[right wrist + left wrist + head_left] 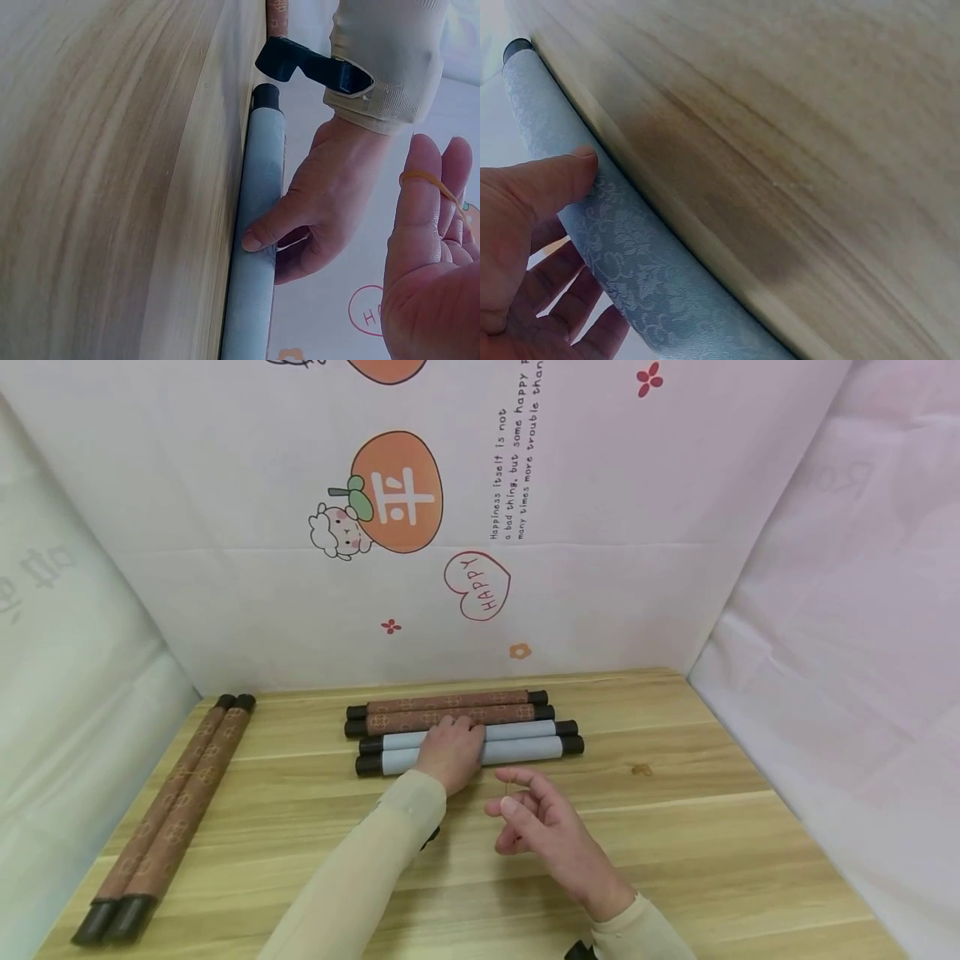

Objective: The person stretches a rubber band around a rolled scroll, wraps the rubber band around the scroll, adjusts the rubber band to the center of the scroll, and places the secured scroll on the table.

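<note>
Two light blue scrolls with black end knobs lie side by side, the front scroll [525, 750] against the rear scroll [521, 731]. My left hand [450, 752] grips them near the middle from above. In the left wrist view its thumb presses the near side of a patterned blue scroll [641, 255], with the fingers reaching over to the far side. Just right of it, my right hand [555, 831] is raised with bent fingers and holds a thin orange rubber band [421, 176], looped round a finger and stretched toward the thumb in the head view.
Directly behind the blue scrolls lies a pair of brown patterned scrolls [412, 720]. Another brown pair [187, 802] lies along the table's left edge, a thin band round it. A loose rubber band [642, 770] rests on the wooden table [712, 852] to the right. White printed cloth [600, 568] encloses the back and sides.
</note>
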{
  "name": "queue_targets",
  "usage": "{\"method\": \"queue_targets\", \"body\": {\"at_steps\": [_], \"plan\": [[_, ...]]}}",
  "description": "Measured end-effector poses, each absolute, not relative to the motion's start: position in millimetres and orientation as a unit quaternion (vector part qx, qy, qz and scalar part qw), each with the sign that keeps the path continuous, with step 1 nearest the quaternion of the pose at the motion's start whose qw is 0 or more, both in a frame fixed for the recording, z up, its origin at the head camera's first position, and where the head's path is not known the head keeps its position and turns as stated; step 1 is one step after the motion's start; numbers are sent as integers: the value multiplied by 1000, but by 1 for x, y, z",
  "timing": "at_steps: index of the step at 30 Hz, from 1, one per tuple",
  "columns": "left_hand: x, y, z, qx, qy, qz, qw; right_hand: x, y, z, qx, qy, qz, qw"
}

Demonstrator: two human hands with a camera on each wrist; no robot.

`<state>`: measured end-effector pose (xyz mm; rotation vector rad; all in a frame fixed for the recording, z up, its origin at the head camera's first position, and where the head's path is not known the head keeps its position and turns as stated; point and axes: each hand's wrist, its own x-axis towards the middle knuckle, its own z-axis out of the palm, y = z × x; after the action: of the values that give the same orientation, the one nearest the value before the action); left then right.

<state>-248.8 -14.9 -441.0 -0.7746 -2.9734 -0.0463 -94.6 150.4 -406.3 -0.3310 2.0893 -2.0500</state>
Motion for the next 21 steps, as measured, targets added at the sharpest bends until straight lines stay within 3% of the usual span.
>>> {"method": "queue_targets", "body": {"at_steps": [12, 21], "plan": [[-241, -21, -439, -264, -963, -25, 56, -94, 151, -407, -113, 703, -696, 98], [-234, -29, -435, -279, -959, -36, 15, -93, 150, -408, -124, 700, -697, 98]]}}
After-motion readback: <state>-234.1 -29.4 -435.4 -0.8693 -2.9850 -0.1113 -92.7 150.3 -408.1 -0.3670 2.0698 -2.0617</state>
